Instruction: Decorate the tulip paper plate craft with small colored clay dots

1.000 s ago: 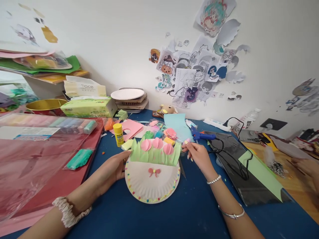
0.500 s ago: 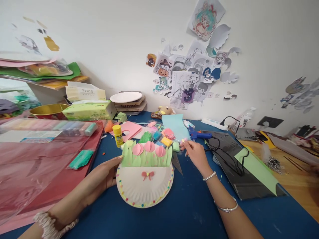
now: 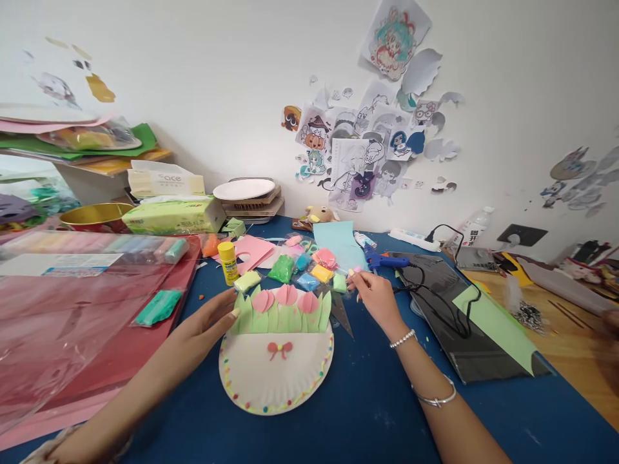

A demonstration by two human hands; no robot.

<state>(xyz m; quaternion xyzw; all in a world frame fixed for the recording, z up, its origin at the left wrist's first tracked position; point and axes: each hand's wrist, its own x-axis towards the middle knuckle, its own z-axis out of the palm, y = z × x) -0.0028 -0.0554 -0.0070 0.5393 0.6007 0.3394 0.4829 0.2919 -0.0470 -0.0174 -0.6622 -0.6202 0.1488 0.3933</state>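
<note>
Loosely spread, the left hand (image 3: 207, 327) rests at the paper plate (image 3: 275, 381) — the right hand (image 3: 376, 299) pinched narrow, contents unclear.

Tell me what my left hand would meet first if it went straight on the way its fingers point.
Your left hand would most likely meet the green paper grass on the decorated paper plate first; it lies right at the fingertips, and whether they touch it is unclear.

White paper plate (image 3: 278, 374), lower centre of frame, on blue desk (image 3: 377, 412); green paper grass (image 3: 285, 323), three pink flowers (image 3: 287, 294) along top, red bow (image 3: 280, 350) below, coloured dots (image 3: 248, 405) round lower rim.
</note>
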